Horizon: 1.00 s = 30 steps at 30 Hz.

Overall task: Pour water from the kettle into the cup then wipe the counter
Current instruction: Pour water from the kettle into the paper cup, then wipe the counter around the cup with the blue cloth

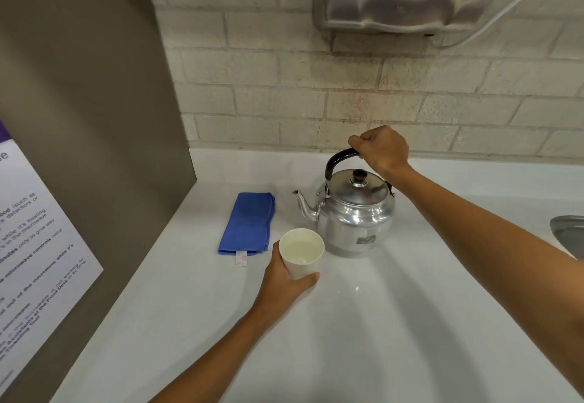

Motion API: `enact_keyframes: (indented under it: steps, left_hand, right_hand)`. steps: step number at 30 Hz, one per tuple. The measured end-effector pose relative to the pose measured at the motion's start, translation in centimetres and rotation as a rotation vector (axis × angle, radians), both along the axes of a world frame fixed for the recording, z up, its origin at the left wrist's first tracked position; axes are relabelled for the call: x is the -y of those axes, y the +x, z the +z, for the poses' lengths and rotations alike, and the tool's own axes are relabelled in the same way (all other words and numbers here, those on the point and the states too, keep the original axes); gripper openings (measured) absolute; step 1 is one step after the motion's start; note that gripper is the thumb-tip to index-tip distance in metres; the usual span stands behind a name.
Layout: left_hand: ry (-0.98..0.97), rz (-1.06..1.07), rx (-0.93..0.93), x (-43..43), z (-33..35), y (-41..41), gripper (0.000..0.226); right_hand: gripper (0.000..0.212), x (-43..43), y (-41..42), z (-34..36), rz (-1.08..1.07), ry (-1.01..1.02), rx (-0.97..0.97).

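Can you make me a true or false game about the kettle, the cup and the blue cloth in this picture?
1. The right hand holds the kettle by its black handle. True.
2. The kettle's spout points to the right, toward the sink. False: the spout points left, toward the blue cloth.
3. The left hand is wrapped around the white cup. True.
4. The blue cloth is spread out flat under the kettle. False: it lies folded on the counter, to the left of the kettle and apart from it.
5. The kettle's lid is off. False: the lid is on, with its dark knob on top.
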State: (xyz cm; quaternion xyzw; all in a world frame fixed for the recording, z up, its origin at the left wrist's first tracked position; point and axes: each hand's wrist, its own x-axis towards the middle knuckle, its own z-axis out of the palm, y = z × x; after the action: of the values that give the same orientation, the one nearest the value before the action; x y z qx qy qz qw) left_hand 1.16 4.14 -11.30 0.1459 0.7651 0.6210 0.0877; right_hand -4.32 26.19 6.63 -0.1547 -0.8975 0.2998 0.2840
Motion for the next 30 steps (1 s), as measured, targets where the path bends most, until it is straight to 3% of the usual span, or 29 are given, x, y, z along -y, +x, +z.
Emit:
enact_keyframes:
  steps: [22, 30]
  left_hand:
    - [-0.013, -0.024, 0.009, 0.2, 0.2, 0.2, 0.066]
    - [-0.069, -0.19, 0.014, 2.2, -0.2, 0.1, 0.082]
  right_hand:
    - [0.033, -0.1, -3.8, -3.3, -0.076, -0.081, 0.074]
    - [0.038, -0.2, -4.1, -3.7, -0.073, -0.069, 0.071]
